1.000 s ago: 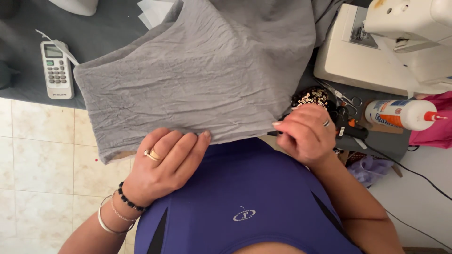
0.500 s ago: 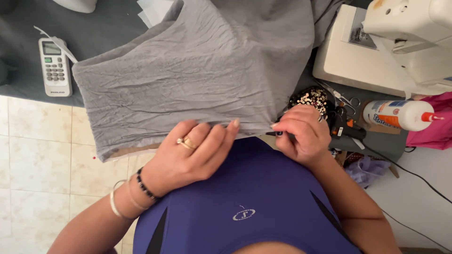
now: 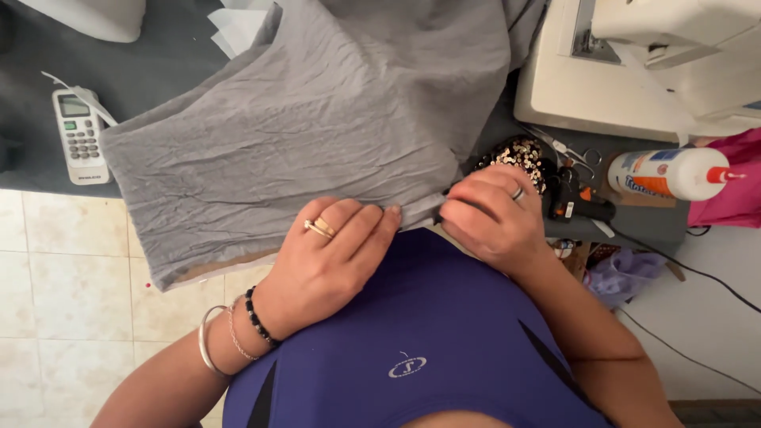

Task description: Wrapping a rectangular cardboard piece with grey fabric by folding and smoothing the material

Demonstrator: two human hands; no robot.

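At the near edge of the dark desk, a sheet of grey fabric lies spread and wrinkled, its left part hanging past the desk rim over the pale tiled floor. The left hand rests on the fabric's near hem, palm down, its fingers laid close together and pressing the edge rather than curled around it. Just to the right, the right hand has its fingers bunched together, pinching the same hem at the corner; what the fingertips hold besides cloth cannot be told. The two hands sit near each other, almost touching along the hem.

The fabric looks light, thin and limp, creasing readily, so it would likely slide and bunch if pushed flat; the folded hem seems the best place to take hold, pinched at two points.

Left of the fabric lies a white remote control. On the far right stands a white sewing machine, with a glue bottle lying on its side near it, and a sequined piece beside small scissors.
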